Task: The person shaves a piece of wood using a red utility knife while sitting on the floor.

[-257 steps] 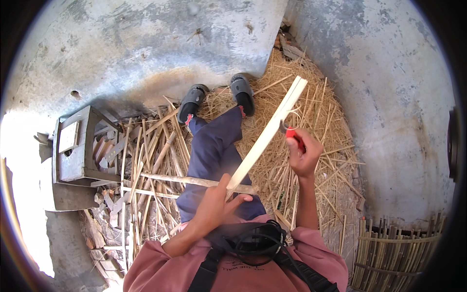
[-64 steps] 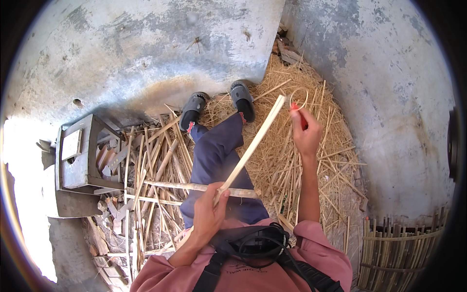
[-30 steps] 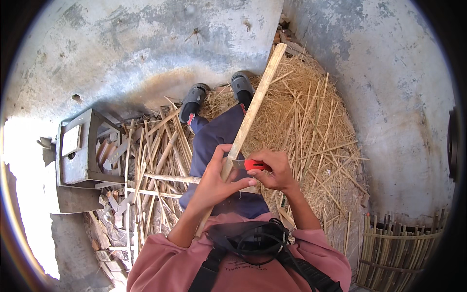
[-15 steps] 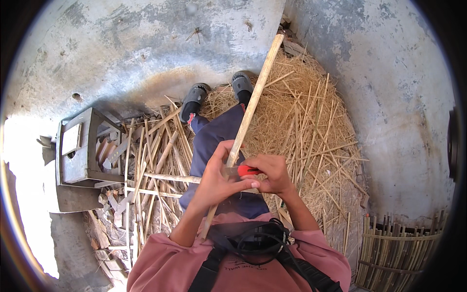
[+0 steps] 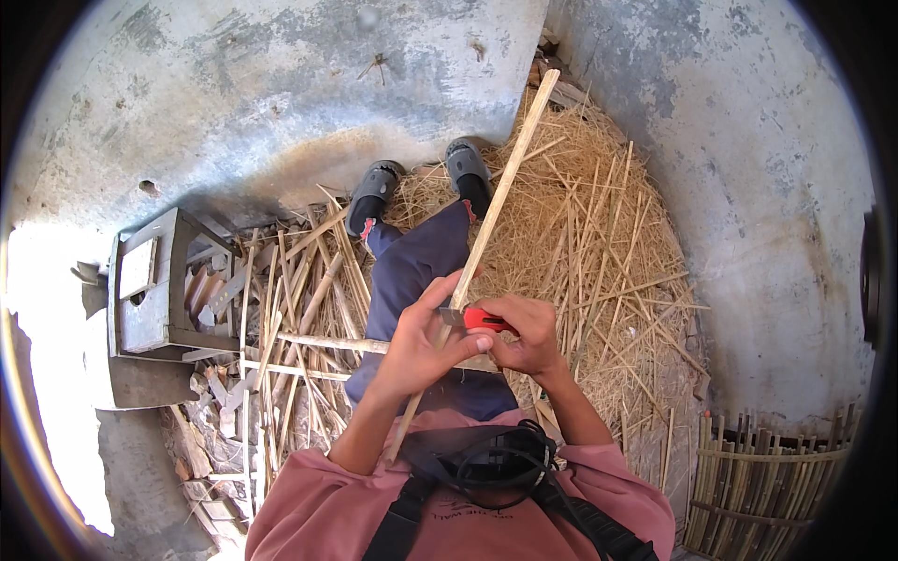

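Strip (image 5: pixel 506 187) shifted rightward | hands (image 5: pixel 412 348) (image 5: pixel 528 337) — pinching strip, red knife (image 5: pixel 485 320) | pole (image 5: pixel 332 342) beneath (half-hidden)

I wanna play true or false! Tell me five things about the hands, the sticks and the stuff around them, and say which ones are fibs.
1. The right hand holds a red-handled cutter. True.
2. The left hand is lying flat on the ground. False: the left hand is holding a long pale strip.
3. Both shoes are bright yellow. False: they are grey.
4. Loose straw covers ground to the right of the person's legs. True.
5. The row of upright sticks is in the picture's top left corner. False: the row of upright sticks is at the lower right.
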A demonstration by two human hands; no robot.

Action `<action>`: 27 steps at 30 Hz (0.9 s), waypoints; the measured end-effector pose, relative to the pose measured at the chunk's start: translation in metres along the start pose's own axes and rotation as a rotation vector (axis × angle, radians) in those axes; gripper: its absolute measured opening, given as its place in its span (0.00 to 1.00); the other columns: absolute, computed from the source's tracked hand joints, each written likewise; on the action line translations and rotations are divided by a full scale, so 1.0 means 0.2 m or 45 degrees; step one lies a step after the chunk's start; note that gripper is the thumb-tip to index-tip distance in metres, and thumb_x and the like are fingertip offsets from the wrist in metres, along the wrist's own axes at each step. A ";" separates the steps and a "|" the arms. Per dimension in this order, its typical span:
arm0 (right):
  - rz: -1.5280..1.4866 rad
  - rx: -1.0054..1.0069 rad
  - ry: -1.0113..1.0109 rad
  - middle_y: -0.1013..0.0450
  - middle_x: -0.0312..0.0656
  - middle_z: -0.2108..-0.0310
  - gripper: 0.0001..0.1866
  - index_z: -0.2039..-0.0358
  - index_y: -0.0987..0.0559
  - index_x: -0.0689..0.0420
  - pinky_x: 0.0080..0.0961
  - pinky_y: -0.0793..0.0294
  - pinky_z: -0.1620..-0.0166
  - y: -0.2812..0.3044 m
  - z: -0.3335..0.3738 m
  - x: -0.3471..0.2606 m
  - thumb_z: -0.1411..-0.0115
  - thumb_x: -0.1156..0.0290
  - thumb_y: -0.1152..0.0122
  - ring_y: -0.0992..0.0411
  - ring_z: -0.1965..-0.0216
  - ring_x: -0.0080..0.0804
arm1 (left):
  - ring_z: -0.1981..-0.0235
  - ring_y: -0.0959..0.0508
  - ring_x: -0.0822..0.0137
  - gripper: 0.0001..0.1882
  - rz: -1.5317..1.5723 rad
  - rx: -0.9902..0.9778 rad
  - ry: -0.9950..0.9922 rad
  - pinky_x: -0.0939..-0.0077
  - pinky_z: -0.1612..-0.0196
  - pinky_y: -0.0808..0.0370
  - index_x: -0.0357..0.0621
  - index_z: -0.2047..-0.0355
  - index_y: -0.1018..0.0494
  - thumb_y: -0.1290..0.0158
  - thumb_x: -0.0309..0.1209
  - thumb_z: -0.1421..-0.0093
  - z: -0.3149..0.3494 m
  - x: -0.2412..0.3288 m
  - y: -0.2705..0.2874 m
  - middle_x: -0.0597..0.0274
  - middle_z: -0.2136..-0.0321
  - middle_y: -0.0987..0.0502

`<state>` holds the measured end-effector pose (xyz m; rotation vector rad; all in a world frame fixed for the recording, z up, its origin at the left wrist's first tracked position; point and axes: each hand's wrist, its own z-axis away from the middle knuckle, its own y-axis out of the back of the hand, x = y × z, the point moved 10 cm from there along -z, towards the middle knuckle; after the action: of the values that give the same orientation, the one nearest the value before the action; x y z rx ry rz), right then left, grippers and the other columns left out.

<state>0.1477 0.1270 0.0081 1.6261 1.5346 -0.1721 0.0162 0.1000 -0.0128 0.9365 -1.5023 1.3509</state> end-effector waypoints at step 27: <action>0.177 0.142 -0.129 0.23 0.42 0.75 0.17 0.53 0.13 0.55 0.33 0.26 0.74 0.03 0.00 -0.07 0.42 0.65 0.25 0.23 0.78 0.40 | 0.45 0.28 0.67 0.29 -0.304 0.073 -0.129 0.70 0.40 0.30 0.33 0.33 0.33 0.38 0.28 0.30 0.01 0.00 0.02 0.58 0.49 0.31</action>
<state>0.1493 0.1174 0.0198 1.7782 1.3510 -0.2638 0.0115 0.0990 -0.0147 1.1960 -1.3827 1.1935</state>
